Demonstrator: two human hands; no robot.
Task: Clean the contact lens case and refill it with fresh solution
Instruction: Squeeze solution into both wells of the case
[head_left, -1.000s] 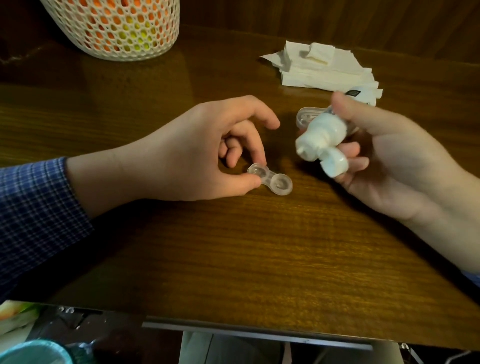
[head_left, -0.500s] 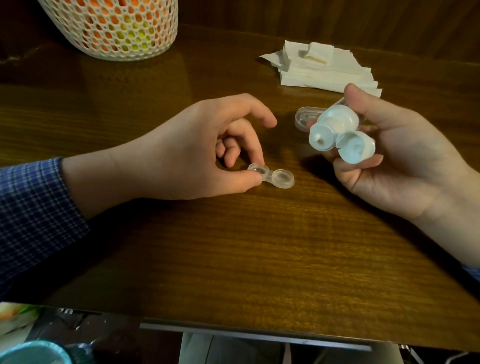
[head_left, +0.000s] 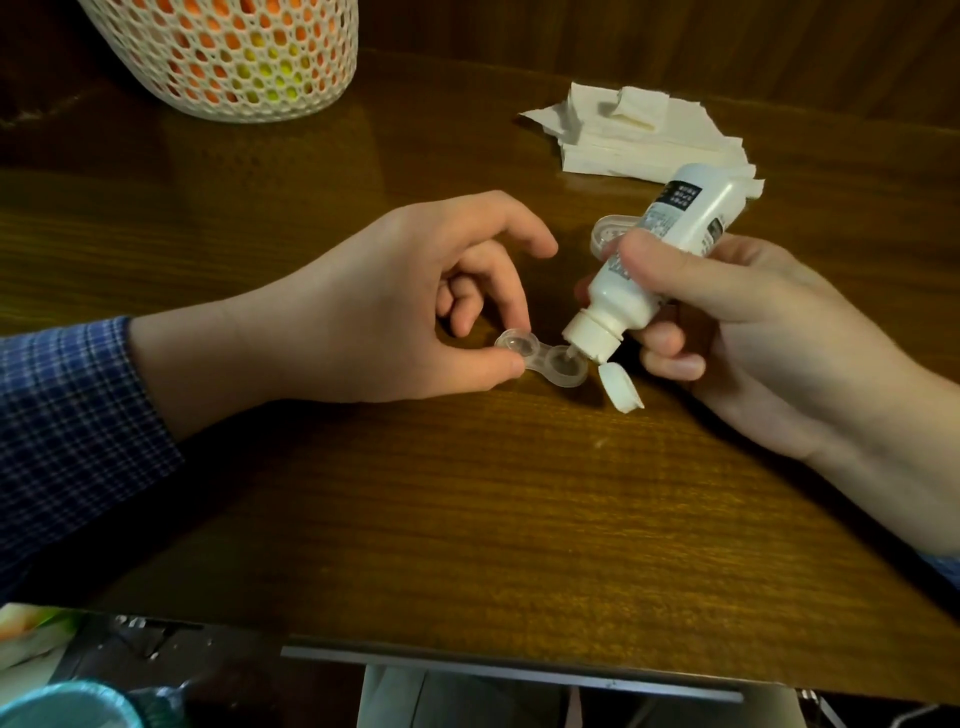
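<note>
While the left hand (head_left: 395, 306) pinches one end of the contact lens case (head_left: 540, 359) between thumb and finger and keeps it flat on the wooden table (head_left: 467, 519), the right hand (head_left: 727, 317) grips the solution bottle (head_left: 644, 275), tilted down, with its nozzle just over the right well of the case. The flip cap (head_left: 621, 387) hangs open below the nozzle, near the table. I judge that the refilling is at its start: whether liquid is already in the well, I cannot tell.

To do this step well, the nozzle should stay a little above the well and not touch the plastic, so the tip remains clean. A soft, slow squeeze is better, because the well is shallow and spills easily. The left hand should press the case steady, and afterwards the bottle moves to the other well, which the finger partly covers now.

A clear lid (head_left: 608, 231) lies behind the bottle, and folded tissues (head_left: 644, 135) wait further back, beside a white mesh basket (head_left: 234, 52).
</note>
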